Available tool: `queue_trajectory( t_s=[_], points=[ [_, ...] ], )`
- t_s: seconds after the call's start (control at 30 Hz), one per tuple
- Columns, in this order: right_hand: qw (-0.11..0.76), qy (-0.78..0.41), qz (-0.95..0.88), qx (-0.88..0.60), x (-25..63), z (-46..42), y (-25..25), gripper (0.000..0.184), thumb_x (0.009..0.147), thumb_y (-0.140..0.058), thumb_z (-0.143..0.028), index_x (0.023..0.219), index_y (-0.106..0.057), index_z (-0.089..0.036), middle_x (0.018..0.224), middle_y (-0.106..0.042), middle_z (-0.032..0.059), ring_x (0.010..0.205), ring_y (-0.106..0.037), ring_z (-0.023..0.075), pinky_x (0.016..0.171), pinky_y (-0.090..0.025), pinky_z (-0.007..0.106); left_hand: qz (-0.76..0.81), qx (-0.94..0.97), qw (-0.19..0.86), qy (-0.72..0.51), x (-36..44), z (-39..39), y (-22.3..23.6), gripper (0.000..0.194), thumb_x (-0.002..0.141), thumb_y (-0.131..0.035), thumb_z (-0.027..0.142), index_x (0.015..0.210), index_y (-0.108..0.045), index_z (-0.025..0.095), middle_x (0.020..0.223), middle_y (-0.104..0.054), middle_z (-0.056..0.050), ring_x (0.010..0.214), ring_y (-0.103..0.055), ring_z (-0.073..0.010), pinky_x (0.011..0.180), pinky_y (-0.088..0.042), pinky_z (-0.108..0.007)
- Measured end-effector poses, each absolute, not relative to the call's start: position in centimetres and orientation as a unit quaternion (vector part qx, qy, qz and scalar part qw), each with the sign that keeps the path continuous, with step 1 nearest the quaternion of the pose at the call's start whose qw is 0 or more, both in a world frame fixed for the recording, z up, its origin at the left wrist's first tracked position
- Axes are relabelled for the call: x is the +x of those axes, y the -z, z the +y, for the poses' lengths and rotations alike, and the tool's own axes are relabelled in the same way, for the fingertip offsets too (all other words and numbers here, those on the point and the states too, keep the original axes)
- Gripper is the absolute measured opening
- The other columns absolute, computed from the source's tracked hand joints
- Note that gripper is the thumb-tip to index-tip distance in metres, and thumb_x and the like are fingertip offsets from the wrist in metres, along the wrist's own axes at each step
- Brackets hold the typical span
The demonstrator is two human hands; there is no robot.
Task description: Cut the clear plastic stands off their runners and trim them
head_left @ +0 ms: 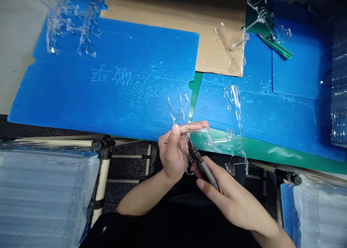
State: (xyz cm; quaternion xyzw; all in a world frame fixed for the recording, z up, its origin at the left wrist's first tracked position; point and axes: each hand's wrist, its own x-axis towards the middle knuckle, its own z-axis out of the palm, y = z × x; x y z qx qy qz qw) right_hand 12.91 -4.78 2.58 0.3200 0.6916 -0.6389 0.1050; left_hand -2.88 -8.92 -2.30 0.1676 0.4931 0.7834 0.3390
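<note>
My left hand [173, 152] is closed around one side of a clear plastic moulded part [237, 118], its thumb pointing up. Two long transparent pieces make up the part, joined by a thin crossbar; the farther piece juts out to the right over the table edge. In my right hand [225, 194] is a pair of cutting pliers [207, 174] with grey handles. The dark jaws of the pliers sit against the left piece, beside the crossbar. Whether the jaws are closed on the plastic, I cannot tell.
More clear moulded parts [88, 31] lie at the back left, another [262, 15] at the back right. A green utility knife [276, 46] rests near it. Blue sheets [81, 96] and cardboard [173, 9] cover the table. Plastic-covered stacks [46, 190] flank me on pipe racks.
</note>
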Motion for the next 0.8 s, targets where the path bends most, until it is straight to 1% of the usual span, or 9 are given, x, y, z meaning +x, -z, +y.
queue_trajectory(
  t_s=[0.17,0.3,0.43,0.53,0.6,0.67,0.7,0.77,0.8],
  points=[
    [0.096,0.623,0.710,0.313,13.2,-4.9,-2.4,0.033,0.109,-0.054,-0.052,0.127,-0.070,-0.029,0.107,-0.076,0.0080,0.100,-0.070,0.0299,0.088,-0.058,0.048,0.470,0.173,0.350,-0.791,-2.8,-8.9,2.5,0.052,0.116,-0.040,0.041,0.098,-0.087,0.025,0.104,-0.087,-0.005,0.109,-0.082,-0.0257,0.111,-0.061,-0.050],
    [0.100,0.625,0.713,0.302,13.1,-4.6,-2.5,0.031,0.109,-0.054,-0.050,0.125,-0.071,-0.029,0.110,-0.077,0.0077,0.102,-0.071,0.0295,0.090,-0.058,0.048,0.480,0.172,0.370,-0.777,-2.9,-9.0,2.3,0.052,0.115,-0.041,0.044,0.096,-0.086,0.027,0.103,-0.086,-0.004,0.111,-0.082,-0.0270,0.115,-0.059,-0.054],
    [0.091,0.656,0.696,0.278,12.9,-4.3,-2.5,0.023,0.108,-0.056,-0.044,0.122,-0.069,-0.029,0.106,-0.075,0.0063,0.100,-0.070,0.0273,0.088,-0.058,0.043,0.517,0.159,0.364,-0.758,-2.8,-9.1,1.8,0.055,0.115,-0.040,0.048,0.092,-0.085,0.027,0.099,-0.086,-0.005,0.111,-0.082,-0.0281,0.119,-0.056,-0.057],
    [0.077,0.687,0.672,0.264,12.7,-4.4,-2.1,0.015,0.110,-0.054,-0.037,0.112,-0.064,-0.026,0.097,-0.071,0.0038,0.088,-0.065,0.0217,0.082,-0.055,0.037,0.516,0.151,0.362,-0.762,-2.4,-9.0,1.5,0.056,0.116,-0.038,0.047,0.092,-0.085,0.027,0.101,-0.086,-0.004,0.112,-0.082,-0.0275,0.120,-0.056,-0.056],
    [0.061,0.727,0.631,0.264,12.5,-4.4,-1.5,0.015,0.112,-0.053,-0.037,0.108,-0.062,-0.025,0.091,-0.065,0.0018,0.078,-0.059,0.0176,0.074,-0.052,0.033,0.506,0.156,0.379,-0.759,-2.2,-8.8,1.5,0.055,0.116,-0.038,0.048,0.099,-0.086,0.027,0.110,-0.086,-0.004,0.118,-0.080,-0.0271,0.119,-0.057,-0.053],
    [0.035,0.778,0.566,0.271,12.3,-4.4,-0.7,0.019,0.112,-0.054,-0.040,0.107,-0.060,-0.023,0.087,-0.059,-0.0002,0.071,-0.053,0.0144,0.066,-0.048,0.029,0.503,0.173,0.391,-0.752,-2.6,-8.2,1.6,0.051,0.116,-0.039,0.047,0.112,-0.086,0.027,0.127,-0.083,-0.005,0.130,-0.075,-0.0275,0.118,-0.057,-0.049],
    [0.019,0.801,0.530,0.277,12.2,-4.3,-0.2,0.021,0.112,-0.056,-0.042,0.106,-0.060,-0.022,0.085,-0.056,-0.0012,0.068,-0.051,0.0131,0.062,-0.046,0.028,0.508,0.186,0.385,-0.748,-3.2,-7.7,1.7,0.048,0.116,-0.041,0.046,0.119,-0.085,0.026,0.138,-0.079,-0.006,0.137,-0.070,-0.0278,0.118,-0.057,-0.047],
    [-0.006,0.838,0.464,0.287,12.3,-4.1,0.7,0.026,0.110,-0.061,-0.046,0.104,-0.059,-0.021,0.081,-0.051,-0.0033,0.062,-0.046,0.0109,0.058,-0.041,0.026,0.551,0.238,0.339,-0.724,-5.2,-6.7,2.1,0.042,0.115,-0.047,0.046,0.127,-0.083,0.026,0.154,-0.069,-0.006,0.148,-0.062,-0.0280,0.119,-0.056,-0.043],
    [-0.014,0.852,0.437,0.288,12.4,-4.0,1.1,0.028,0.107,-0.065,-0.048,0.104,-0.059,-0.021,0.080,-0.050,-0.0039,0.061,-0.044,0.0104,0.057,-0.040,0.025,0.587,0.277,0.303,-0.698,-6.6,-6.2,2.2,0.039,0.113,-0.052,0.047,0.124,-0.083,0.026,0.155,-0.067,-0.006,0.148,-0.061,-0.0278,0.119,-0.055,-0.042]
  ],
)
